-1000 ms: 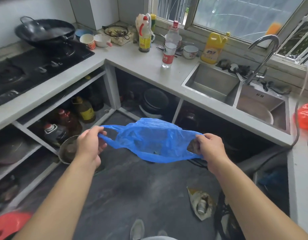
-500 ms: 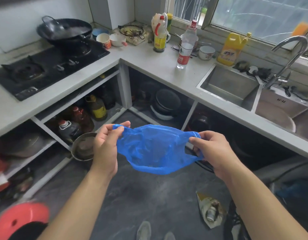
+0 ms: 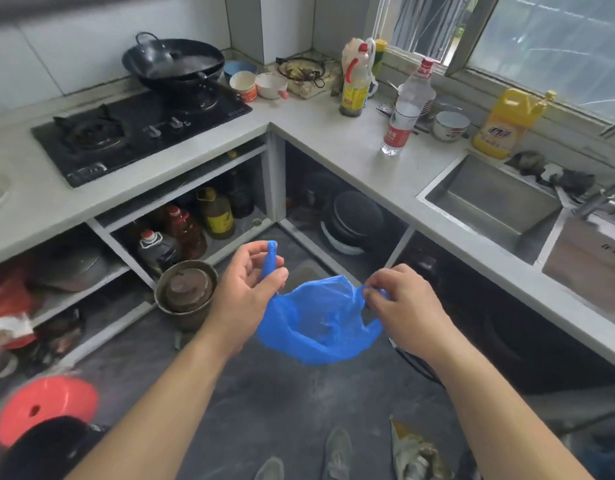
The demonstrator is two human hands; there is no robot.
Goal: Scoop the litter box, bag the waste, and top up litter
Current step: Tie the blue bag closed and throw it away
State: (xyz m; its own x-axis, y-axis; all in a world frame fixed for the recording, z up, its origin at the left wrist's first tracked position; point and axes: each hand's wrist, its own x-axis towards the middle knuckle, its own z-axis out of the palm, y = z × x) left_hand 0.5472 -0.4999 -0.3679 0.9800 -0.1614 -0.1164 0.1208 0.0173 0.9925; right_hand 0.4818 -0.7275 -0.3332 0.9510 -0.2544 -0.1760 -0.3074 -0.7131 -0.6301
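Two hands held the blue bag [image 3: 320, 323] above the kitchen floor [image 3: 264, 403]: my left hand [image 3: 245, 292] pinched one handle, my right hand [image 3: 404, 303] the other. Bagging stage, seemingly; next, knot those handles together.

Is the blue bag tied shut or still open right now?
Not tied. The left hand and right hand hold the blue bag by separate handles, unknotted.

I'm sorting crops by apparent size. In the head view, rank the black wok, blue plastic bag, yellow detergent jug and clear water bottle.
1. Blue plastic bag, though it is nearest the camera
2. Black wok
3. Yellow detergent jug and clear water bottle: too alike to rank
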